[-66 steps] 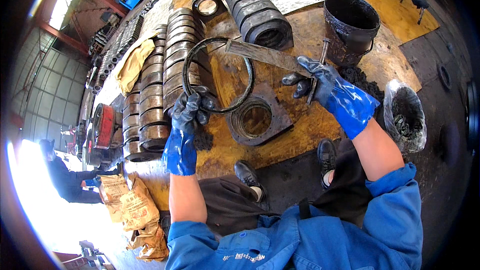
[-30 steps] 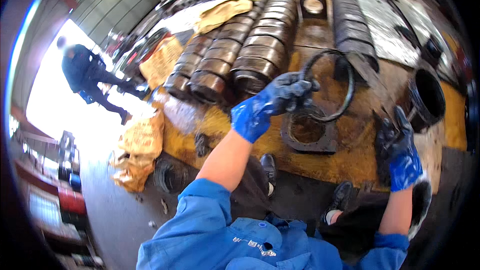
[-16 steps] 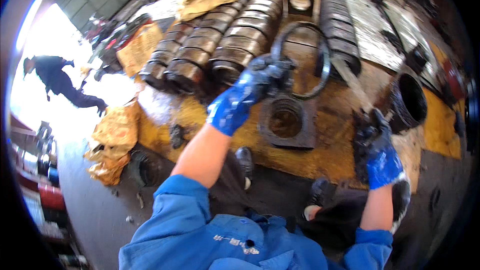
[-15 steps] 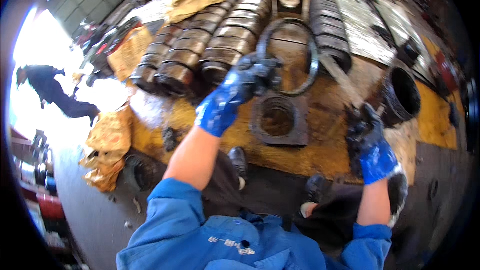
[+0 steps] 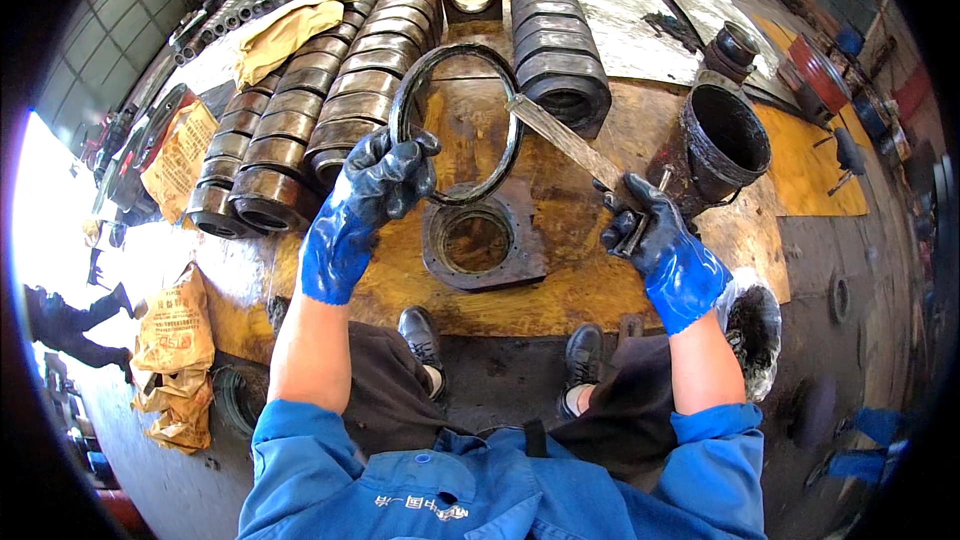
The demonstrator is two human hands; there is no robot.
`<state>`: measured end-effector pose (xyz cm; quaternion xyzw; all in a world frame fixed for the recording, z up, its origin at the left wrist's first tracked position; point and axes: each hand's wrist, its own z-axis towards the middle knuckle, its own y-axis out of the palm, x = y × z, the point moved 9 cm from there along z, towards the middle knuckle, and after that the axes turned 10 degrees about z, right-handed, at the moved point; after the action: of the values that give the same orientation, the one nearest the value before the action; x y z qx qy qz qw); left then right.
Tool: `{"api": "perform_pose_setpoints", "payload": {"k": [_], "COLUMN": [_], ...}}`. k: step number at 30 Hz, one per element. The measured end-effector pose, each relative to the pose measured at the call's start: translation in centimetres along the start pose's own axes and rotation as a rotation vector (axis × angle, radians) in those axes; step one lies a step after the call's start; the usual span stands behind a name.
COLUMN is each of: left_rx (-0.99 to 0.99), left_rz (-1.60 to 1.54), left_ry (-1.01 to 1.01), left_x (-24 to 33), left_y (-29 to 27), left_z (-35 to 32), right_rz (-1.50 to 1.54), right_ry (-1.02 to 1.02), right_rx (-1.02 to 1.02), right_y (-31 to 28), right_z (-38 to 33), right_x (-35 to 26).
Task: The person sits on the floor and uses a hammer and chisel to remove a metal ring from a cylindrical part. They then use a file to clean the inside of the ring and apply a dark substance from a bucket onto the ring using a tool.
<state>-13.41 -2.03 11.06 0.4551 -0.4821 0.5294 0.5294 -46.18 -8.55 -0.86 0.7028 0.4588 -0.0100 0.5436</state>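
Upright in the air, a large dark metal ring (image 5: 508, 155) is pinched at its lower left by my left hand (image 5: 375, 190), in a blue rubber glove with grease-blackened fingers. My right hand (image 5: 655, 235), gloved the same, is closed round the near end of a flat, smeared strip (image 5: 568, 140). A thin metal rod crosses the strip at the fingers. The strip's far tip meets the ring's right side in the picture; actual contact is hard to tell. Below the ring, a square metal block with a round bore (image 5: 480, 240) rests on the stained board.
Rows of greasy cylindrical parts (image 5: 365, 90) stand beyond my left hand, another row (image 5: 560, 50) beyond the ring. A black bucket (image 5: 725, 135) is just past my right hand. A plastic-lined container (image 5: 750, 330) sits by my right forearm. Torn paper sacks (image 5: 175, 340) and another person's legs (image 5: 80, 325) are at left.
The whole view has shifted, so the ring and block appear farther left. My right hand has come closer to the ring, and the strip's tip now reaches its edge.
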Motion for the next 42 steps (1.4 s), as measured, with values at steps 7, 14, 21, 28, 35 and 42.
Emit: {"api": "perform_pose_setpoints", "payload": {"k": [7,14,21,28,35,42], "left_rx": [-0.047,-0.108,0.046,0.041,0.001,-0.213], "left_rz": [0.074,0.073,-0.137,-0.246,-0.021,0.095], "left_ry": [-0.103,-0.158,0.008,-0.036,-0.031,-0.268], "left_x": [-0.8,-2.1,-1.5,-1.1,0.8,-2.5], "left_y": [0.8,2.2,0.1,0.0,2.3,4.2], "left_z": [-0.1,0.3,0.8,0.5,-0.8,-0.3], "right_rz": [-0.092,-0.104,0.126,0.080,0.087,0.016], "right_ry": [-0.110,-0.110,-0.140,-0.034,-0.054,-0.052], "right_rx": [0.046,-0.021,-0.002,0.103,0.032,-0.002], "right_y": [0.7,1.4,0.1,-0.5,0.6,2.2], "right_z": [-1.0,-1.2,-1.3,-0.2,-0.7,-1.1], "right_x": [-1.2,-1.4,-1.5,0.2,-0.4,-0.3]}}
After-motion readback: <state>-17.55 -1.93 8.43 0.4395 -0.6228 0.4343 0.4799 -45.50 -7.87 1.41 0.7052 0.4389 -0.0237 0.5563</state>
